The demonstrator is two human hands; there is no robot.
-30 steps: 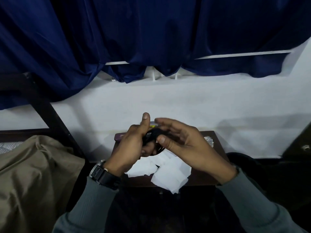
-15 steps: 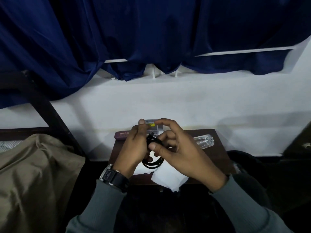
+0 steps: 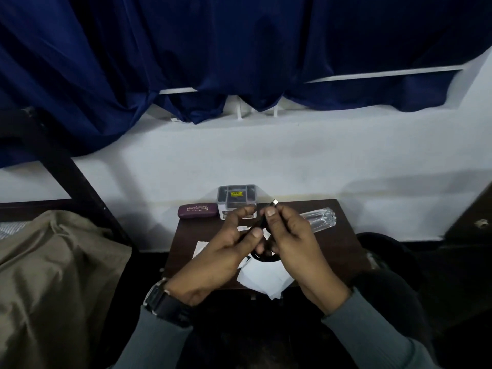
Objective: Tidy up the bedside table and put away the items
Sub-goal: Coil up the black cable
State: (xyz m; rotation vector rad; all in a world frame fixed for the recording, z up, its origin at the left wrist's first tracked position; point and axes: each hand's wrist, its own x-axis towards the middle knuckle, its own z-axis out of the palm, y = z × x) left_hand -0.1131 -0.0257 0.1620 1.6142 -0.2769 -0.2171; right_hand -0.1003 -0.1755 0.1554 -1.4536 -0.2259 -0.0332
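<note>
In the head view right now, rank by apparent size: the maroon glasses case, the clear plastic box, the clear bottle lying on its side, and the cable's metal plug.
1. clear bottle, though a hand hides part of it
2. maroon glasses case and clear plastic box: too alike to rank
3. metal plug, clearly smallest

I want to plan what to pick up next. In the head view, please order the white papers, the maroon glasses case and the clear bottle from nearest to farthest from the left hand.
From the left hand:
1. white papers, right beside and partly under the hand.
2. maroon glasses case, at the table's back left.
3. clear bottle, lying at the back right, beyond the right hand.
</note>
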